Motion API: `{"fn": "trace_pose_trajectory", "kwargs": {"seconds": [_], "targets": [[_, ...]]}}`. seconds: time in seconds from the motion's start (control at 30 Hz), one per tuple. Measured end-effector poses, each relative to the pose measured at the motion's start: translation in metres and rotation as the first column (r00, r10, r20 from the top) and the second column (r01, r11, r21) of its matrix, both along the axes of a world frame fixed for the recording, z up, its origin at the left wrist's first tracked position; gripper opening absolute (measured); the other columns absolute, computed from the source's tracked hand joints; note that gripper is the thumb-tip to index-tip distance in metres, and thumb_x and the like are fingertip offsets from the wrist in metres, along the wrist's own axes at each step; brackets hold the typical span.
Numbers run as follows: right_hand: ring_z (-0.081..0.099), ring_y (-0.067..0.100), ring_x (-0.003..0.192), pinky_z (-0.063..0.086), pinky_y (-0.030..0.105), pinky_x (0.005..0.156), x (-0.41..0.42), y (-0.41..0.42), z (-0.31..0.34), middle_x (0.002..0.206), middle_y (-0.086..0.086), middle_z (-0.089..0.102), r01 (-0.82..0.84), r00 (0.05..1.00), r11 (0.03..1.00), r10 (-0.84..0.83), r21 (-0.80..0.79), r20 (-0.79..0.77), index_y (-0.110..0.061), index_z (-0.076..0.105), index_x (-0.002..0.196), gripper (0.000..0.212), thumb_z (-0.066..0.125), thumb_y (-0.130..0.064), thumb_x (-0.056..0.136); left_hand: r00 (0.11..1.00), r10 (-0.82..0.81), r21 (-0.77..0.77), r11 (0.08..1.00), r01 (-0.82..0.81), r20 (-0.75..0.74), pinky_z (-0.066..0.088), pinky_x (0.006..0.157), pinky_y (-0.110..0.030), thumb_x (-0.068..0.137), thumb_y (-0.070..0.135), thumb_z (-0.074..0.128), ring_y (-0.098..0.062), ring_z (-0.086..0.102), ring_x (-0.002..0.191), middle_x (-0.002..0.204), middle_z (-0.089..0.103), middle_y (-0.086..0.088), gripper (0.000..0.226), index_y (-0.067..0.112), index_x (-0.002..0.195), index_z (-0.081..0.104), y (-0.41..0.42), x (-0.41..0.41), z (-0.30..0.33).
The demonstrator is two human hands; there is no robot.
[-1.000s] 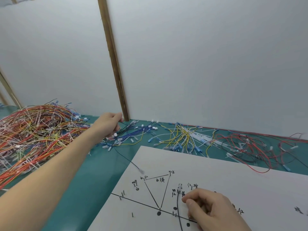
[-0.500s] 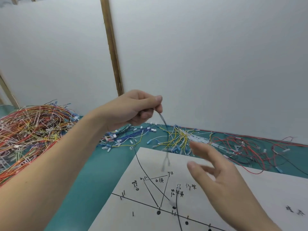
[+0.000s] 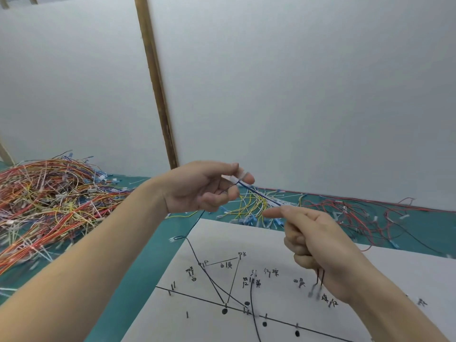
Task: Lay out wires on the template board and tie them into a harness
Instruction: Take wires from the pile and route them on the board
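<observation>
My left hand (image 3: 204, 187) is raised above the table and pinches the white connector end of a thin dark blue wire (image 3: 259, 195). The wire runs down to the right into my right hand (image 3: 318, 240), whose fingers curl round it; two wire ends hang below that fist. Below both hands lies the white template board (image 3: 283, 243) with drawn black lines, dots, small pegs and handwritten labels. A black wire (image 3: 197, 257) lies across the board's left part, and another black wire (image 3: 252, 304) runs down past its middle.
A big tangle of red, orange and yellow wires (image 3: 47, 193) fills the left of the green table (image 3: 138, 275). Yellow wires (image 3: 256, 206) and red wires (image 3: 355, 213) lie along the back. White wall panels with a wooden post (image 3: 155, 82) stand behind.
My left hand rose from the wire pile with a wire and came right. My right hand left the board, lifted and closed round the wire's lower part.
</observation>
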State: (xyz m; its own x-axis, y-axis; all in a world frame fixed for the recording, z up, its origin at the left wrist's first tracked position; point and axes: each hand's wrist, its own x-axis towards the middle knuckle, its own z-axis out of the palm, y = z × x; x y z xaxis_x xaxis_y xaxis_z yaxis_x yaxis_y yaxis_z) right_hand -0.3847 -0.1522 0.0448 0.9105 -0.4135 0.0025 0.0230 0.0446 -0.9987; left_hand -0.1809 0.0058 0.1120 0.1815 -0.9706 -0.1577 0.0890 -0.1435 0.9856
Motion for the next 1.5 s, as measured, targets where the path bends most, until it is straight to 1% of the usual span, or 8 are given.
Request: {"fn": "trace_pose_trajectory", "kwargs": {"seconds": [0.2, 0.47, 0.63, 0.77, 0.87, 1.17, 1.37, 1.5], "targets": [[0.014, 0.012, 0.053, 0.017, 0.016, 0.039, -0.007, -0.005, -0.005, 0.064, -0.003, 0.023, -0.027, 0.999, 0.996, 0.023, 0.086, 0.048, -0.021, 0.080, 0.107, 0.029, 0.054, -0.034, 0.103, 0.983, -0.171, -0.173, 0.972, 0.156, -0.072, 0.049, 0.058, -0.020, 0.104, 0.006, 0.049, -0.015, 0.061, 0.074, 0.118, 0.072, -0.016, 0.036, 0.007, 0.138, 0.061, 0.004, 0.001, -0.011], [0.013, 0.013, 0.052, 0.018, 0.017, 0.040, -0.007, 0.003, -0.012, 0.063, -0.002, 0.032, -0.094, 0.995, 0.990, 0.089, 0.106, 0.051, -0.019, 0.079, 0.105, 0.031, 0.054, -0.036, 0.101, 0.999, -0.045, -0.191, 0.981, 0.043, -0.005, 0.054, 0.061, -0.023, 0.099, -0.004, 0.053, -0.017, 0.069, 0.074, 0.121, 0.071, -0.019, 0.038, 0.005, 0.135, 0.063, -0.006, -0.009, -0.028], [0.015, 0.013, 0.050, 0.018, 0.018, 0.040, -0.004, 0.005, -0.009, 0.063, 0.000, 0.042, -0.016, 0.999, 0.999, 0.014, 0.049, 0.043, -0.020, 0.061, 0.065, 0.036, 0.059, -0.038, 0.096, 1.000, -0.017, -0.124, 0.992, 0.016, -0.007, 0.060, 0.063, -0.025, 0.102, 0.007, 0.059, -0.022, 0.077, 0.083, 0.123, 0.072, -0.017, 0.032, 0.018, 0.130, 0.069, -0.009, -0.020, -0.030], [0.022, 0.008, 0.043, 0.021, 0.018, 0.039, 0.002, 0.005, -0.009, 0.063, -0.003, 0.046, 0.110, 0.987, 0.994, -0.106, -0.025, 0.118, -0.024, 0.079, 0.095, 0.023, 0.061, -0.037, 0.099, 0.989, 0.142, -0.117, 0.984, -0.137, 0.036, 0.060, 0.058, -0.025, 0.094, 0.008, 0.069, -0.022, 0.077, 0.077, 0.100, 0.075, -0.003, 0.028, 0.018, 0.119, 0.076, -0.013, -0.030, -0.033], [0.025, 0.010, 0.044, 0.024, 0.021, 0.041, 0.006, 0.002, -0.011, 0.057, -0.005, 0.045, 0.200, 0.968, 0.979, -0.189, -0.050, 0.166, -0.013, 0.076, 0.083, 0.028, 0.065, -0.035, 0.096, 0.973, 0.223, -0.141, 0.967, -0.213, 0.056, 0.059, 0.056, -0.027, 0.088, 0.010, 0.077, -0.023, 0.076, 0.076, 0.097, 0.076, -0.007, 0.027, 0.018, 0.113, 0.077, -0.014, -0.037, -0.035], [0.058, 0.016, 0.054, 0.047, 0.024, 0.044, 0.015, 0.006, -0.008, 0.078, 0.004, 0.074, 0.267, 0.928, 0.960, -0.233, -0.081, 0.292, -0.025, 0.080, 0.091, 0.013, 0.073, -0.014, 0.092, 0.913, 0.354, -0.194, 0.928, -0.318, 0.200, 0.040, 0.045, -0.022, 0.081, 0.018, 0.081, -0.018, 0.064, 0.064, 0.091, 0.074, -0.010, 0.021, 0.011, 0.101, 0.078, -0.020, -0.050, -0.041], [0.070, 0.002, 0.095, 0.056, 0.017, 0.071, 0.022, 0.007, -0.003, 0.108, -0.017, 0.069, 0.415, 0.892, 0.812, -0.273, -0.411, 0.361, -0.039, 0.074, 0.112, 0.024, 0.078, -0.031, 0.089, 0.859, 0.442, -0.229, 0.892, -0.390, 0.258, 0.033, 0.042, -0.022, 0.073, 0.016, 0.080, -0.013, 0.053, 0.055, 0.072, 0.066, -0.005, 0.008, 0.015, 0.080, 0.079, -0.029, -0.055, -0.048], [0.070, 0.004, 0.086, 0.053, 0.015, 0.072, 0.029, -0.001, 0.012, 0.091, -0.014, 0.076, 0.320, 0.930, 0.829, -0.182, -0.458, 0.320, -0.032, 0.080, 0.091, 0.006, 0.077, -0.027, 0.090, 0.791, 0.426, -0.238, 0.904, -0.355, 0.439, 0.030, 0.045, -0.021, 0.078, 0.018, 0.081, -0.011, 0.044, 0.054, 0.058, 0.057, 0.007, 0.006, 0.024, 0.081, 0.082, -0.032, -0.054, -0.050]]}}
